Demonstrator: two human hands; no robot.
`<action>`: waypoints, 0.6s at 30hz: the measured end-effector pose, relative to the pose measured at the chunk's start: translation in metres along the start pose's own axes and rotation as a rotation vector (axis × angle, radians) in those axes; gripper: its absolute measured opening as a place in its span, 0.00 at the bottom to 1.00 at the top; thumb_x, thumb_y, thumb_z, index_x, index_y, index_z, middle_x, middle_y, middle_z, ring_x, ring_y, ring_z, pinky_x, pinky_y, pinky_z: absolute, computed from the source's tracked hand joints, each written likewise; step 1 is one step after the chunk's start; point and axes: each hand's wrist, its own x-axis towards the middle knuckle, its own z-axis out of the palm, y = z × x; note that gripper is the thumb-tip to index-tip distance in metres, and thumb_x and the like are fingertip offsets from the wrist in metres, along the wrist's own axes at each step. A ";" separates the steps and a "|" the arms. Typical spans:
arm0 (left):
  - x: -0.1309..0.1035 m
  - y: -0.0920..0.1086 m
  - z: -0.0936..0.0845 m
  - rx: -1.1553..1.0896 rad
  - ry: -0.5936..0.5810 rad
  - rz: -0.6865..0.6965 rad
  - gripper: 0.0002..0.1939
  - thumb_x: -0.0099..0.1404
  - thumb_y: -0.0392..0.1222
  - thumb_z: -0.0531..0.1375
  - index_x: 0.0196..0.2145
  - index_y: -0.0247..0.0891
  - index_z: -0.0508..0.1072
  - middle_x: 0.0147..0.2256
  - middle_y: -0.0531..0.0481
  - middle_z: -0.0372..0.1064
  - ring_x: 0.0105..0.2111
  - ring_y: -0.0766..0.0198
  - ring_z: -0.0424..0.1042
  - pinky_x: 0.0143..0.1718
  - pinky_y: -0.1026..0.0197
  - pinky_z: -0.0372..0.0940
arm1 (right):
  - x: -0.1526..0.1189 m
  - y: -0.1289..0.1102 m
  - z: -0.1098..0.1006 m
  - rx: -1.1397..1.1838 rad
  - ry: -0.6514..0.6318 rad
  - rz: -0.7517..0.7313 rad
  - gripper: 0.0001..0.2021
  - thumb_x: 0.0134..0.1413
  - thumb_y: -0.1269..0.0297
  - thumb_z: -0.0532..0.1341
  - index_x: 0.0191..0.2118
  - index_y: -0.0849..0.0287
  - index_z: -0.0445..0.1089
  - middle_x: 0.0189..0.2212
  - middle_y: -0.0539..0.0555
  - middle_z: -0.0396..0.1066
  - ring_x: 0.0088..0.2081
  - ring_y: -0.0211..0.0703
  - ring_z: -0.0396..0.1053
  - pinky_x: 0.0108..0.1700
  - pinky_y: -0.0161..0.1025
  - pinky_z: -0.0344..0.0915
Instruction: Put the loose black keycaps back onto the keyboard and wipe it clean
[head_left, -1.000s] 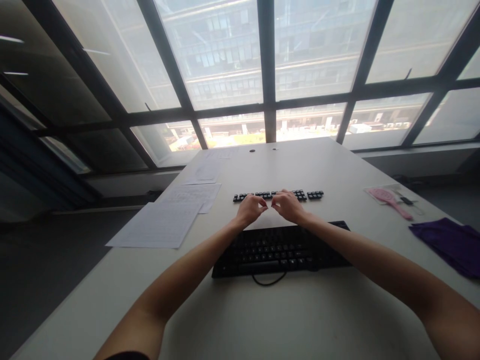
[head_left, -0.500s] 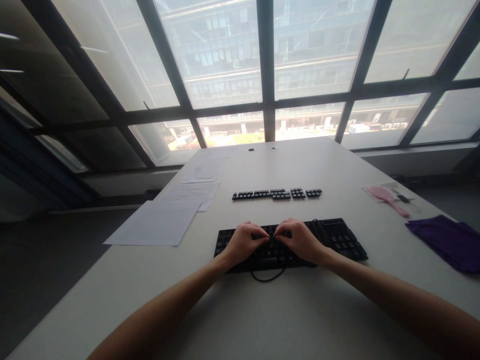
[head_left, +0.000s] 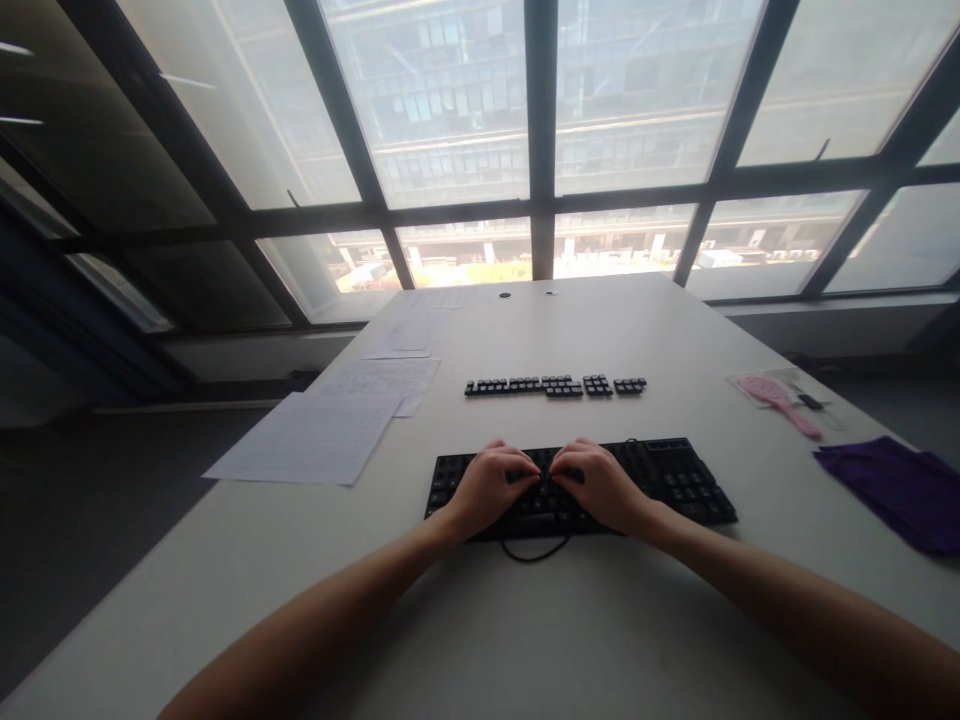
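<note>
A black keyboard (head_left: 679, 480) lies across the near part of the white table, with its cable (head_left: 534, 560) looping out at the front edge. Over its middle keys, my left hand (head_left: 491, 487) is closed in a pinch, thumb against forefinger. Facing it, my right hand (head_left: 596, 485) pinches the same way, the fingertips of both hands nearly meeting just above the keys. What sits between the fingertips is dark and too small to make out. Behind the keyboard, loose black keycaps (head_left: 562, 386) stand in grouped rows.
Sheets of paper (head_left: 307, 437) lie along the left of the white table (head_left: 570, 640). At the right are a pink hairbrush (head_left: 780, 402), a small black item with a wire loop (head_left: 811, 402) and a folded purple cloth (head_left: 892, 490). Windows stand beyond the far edge.
The view has shifted slightly. Both hands stay pinched at the same spot over the keyboard, and the rows of keycaps look the same.
</note>
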 end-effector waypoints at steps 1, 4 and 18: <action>-0.001 0.000 0.001 0.016 0.003 0.015 0.03 0.64 0.37 0.68 0.34 0.44 0.84 0.36 0.52 0.81 0.37 0.60 0.73 0.48 0.56 0.65 | 0.000 0.000 0.000 -0.012 -0.004 -0.020 0.07 0.56 0.77 0.67 0.34 0.56 0.78 0.34 0.53 0.78 0.40 0.47 0.71 0.47 0.44 0.68; -0.003 -0.001 0.002 0.072 0.001 0.069 0.05 0.66 0.38 0.66 0.34 0.44 0.84 0.37 0.51 0.81 0.38 0.59 0.73 0.47 0.56 0.67 | 0.000 0.000 0.001 -0.059 -0.022 -0.076 0.08 0.57 0.77 0.66 0.33 0.56 0.78 0.35 0.54 0.78 0.41 0.47 0.71 0.47 0.44 0.68; -0.012 0.018 0.005 0.335 -0.054 0.208 0.09 0.71 0.37 0.59 0.37 0.39 0.81 0.40 0.47 0.77 0.41 0.57 0.70 0.48 0.53 0.68 | -0.007 -0.010 0.008 -0.230 -0.050 -0.109 0.07 0.61 0.72 0.62 0.32 0.58 0.74 0.38 0.56 0.74 0.43 0.47 0.70 0.49 0.45 0.68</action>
